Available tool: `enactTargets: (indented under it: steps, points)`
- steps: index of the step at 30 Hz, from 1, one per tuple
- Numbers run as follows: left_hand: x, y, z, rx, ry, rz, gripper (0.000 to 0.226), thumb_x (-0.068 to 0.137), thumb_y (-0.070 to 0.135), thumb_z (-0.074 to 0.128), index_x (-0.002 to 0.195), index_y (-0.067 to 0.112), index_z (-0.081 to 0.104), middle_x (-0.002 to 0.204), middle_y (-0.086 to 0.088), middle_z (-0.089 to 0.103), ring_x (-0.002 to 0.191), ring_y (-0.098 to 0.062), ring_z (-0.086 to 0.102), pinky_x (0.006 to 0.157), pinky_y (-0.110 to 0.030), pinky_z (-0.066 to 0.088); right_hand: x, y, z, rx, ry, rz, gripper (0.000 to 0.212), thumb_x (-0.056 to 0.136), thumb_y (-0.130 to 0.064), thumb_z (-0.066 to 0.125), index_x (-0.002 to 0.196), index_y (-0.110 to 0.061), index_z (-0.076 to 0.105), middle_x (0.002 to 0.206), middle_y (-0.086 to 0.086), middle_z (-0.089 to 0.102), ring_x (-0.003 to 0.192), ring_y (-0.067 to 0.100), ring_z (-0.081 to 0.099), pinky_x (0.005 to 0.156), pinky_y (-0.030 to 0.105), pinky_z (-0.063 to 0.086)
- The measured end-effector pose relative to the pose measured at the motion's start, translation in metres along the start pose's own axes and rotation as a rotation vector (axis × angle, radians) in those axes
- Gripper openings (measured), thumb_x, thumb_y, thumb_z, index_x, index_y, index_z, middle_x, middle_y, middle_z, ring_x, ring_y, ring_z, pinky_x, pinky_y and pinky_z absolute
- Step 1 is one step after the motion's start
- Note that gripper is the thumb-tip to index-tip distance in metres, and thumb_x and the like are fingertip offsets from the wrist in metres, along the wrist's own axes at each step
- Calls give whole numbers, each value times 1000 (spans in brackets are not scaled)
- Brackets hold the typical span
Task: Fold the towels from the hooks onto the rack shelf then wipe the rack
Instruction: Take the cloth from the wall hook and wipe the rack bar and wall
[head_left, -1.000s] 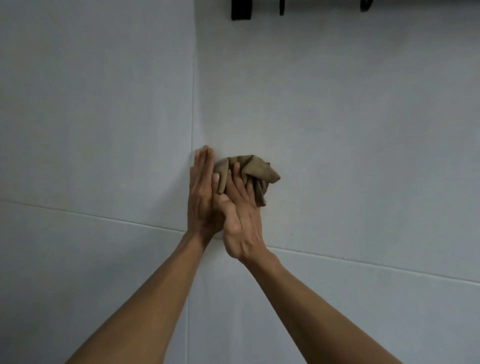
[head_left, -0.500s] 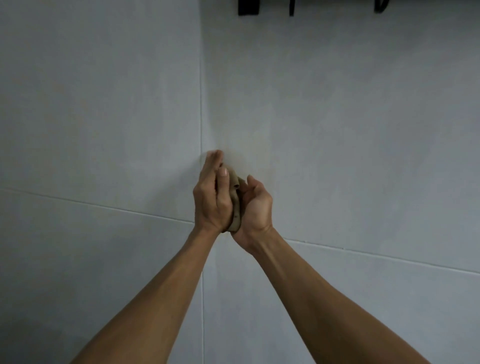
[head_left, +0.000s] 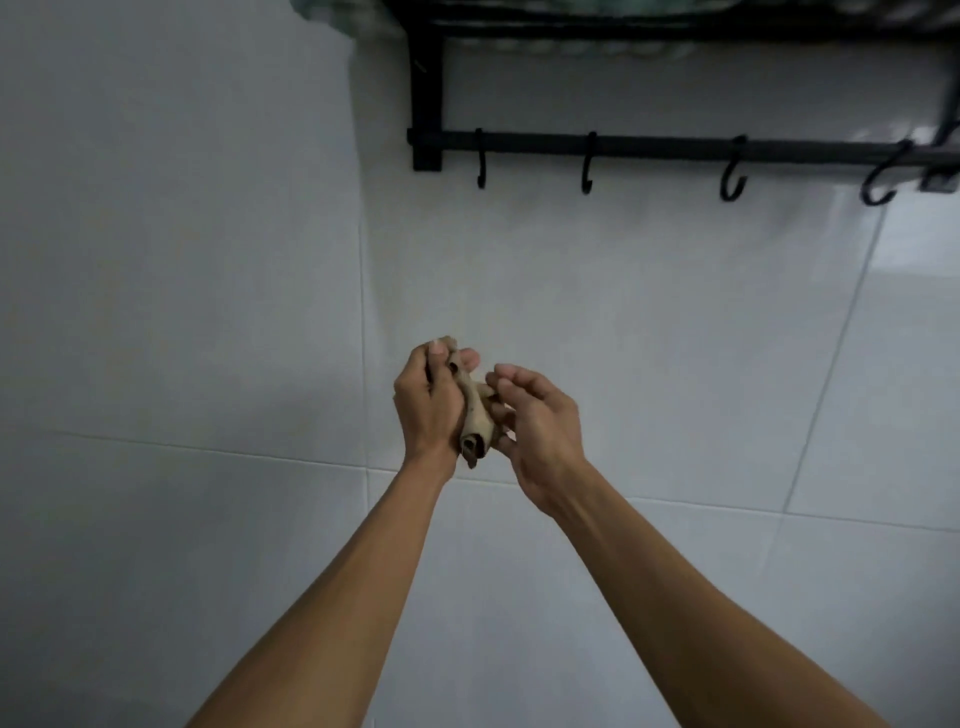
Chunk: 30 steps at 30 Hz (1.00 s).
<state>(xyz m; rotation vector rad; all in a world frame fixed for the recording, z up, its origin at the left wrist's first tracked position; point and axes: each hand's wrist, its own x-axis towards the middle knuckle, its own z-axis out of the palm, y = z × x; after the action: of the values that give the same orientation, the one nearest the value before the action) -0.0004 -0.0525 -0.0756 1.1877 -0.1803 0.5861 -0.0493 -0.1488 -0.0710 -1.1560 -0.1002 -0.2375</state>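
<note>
A small brown cloth (head_left: 475, 415), bunched into a roll, sits between my two hands in front of the tiled wall. My left hand (head_left: 428, 402) grips it with fingers curled round its upper part. My right hand (head_left: 537, 421) is just to the right, fingers loosely curled, fingertips touching the cloth's side. The black wall rack (head_left: 675, 148) hangs above, its bar carrying several bare hooks. Folded greenish towels (head_left: 343, 13) lie on its top shelf, mostly cut off by the frame's top edge.
White wall tiles (head_left: 182, 260) fill the view, with a corner seam running down just left of the rack. The rack's left bracket (head_left: 426, 98) stands out from the wall above my hands.
The view has tilted up, bringing the rack and hooks into sight. My hands moved apart slightly; the cloth went from being pressed between both palms to rolled in my left hand.
</note>
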Motion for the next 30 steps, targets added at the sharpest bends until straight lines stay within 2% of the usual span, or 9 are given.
enactTargets:
  steps: [4,8,10,13,16,19,22,26,30]
  points:
    - [-42,32,30,-355,-86,-259,28,108,25,40,106,5,60,101,-21,71,100,-29,73,89,-49,57,-41,-30,-34,-302,151,-133,33,88,-12,74,115,-26,61,129,0,56,98,20,71,79,47,63]
    - [-88,61,56,-554,-209,-414,31,108,27,37,113,3,56,117,-26,66,111,-35,68,96,-46,52,-96,-66,-62,-422,136,-106,53,89,-19,76,135,-28,50,127,-7,53,104,17,67,66,38,64]
    - [-115,74,63,-604,-271,-466,34,108,28,36,119,1,54,121,-25,65,114,-35,66,97,-46,50,-126,-79,-75,-543,143,-86,45,92,-22,73,132,-24,54,118,-7,61,98,19,70,59,28,61]
    - [-171,99,76,-599,-395,-546,37,109,31,35,122,2,54,119,-24,65,111,-33,69,95,-43,50,-186,-97,-104,-647,249,-119,18,91,-26,73,107,-18,67,100,-2,68,82,16,71,51,16,50]
    - [-227,116,77,-551,-458,-619,36,108,32,37,118,3,56,117,-23,68,112,-31,68,100,-46,50,-247,-109,-127,-734,396,-155,13,88,-30,75,89,-20,68,86,-1,70,76,14,67,51,15,46]
    - [-279,123,71,-456,-491,-671,34,108,31,39,111,4,61,115,-20,71,109,-27,69,95,-48,54,-300,-116,-144,-755,486,-143,12,90,-31,68,90,-22,62,90,2,72,79,16,68,54,22,47]
    - [-329,129,66,-144,-559,-638,42,109,32,35,97,6,66,104,-18,70,94,-27,67,96,-45,53,-347,-121,-162,-720,526,-101,8,88,-26,64,91,-24,57,88,3,72,75,21,66,52,27,46]
    - [-383,134,64,30,-884,-768,76,95,71,37,106,3,70,106,-17,75,101,-32,71,100,-50,53,-401,-136,-185,-642,632,-119,19,81,-2,57,87,-19,59,82,2,67,71,15,59,61,28,49]
    - [-421,133,78,142,-1037,-652,47,96,40,65,112,-3,70,109,-27,71,88,-26,66,84,-42,56,-436,-152,-206,-616,678,-115,29,82,5,54,91,-20,66,83,3,69,74,16,64,66,29,54]
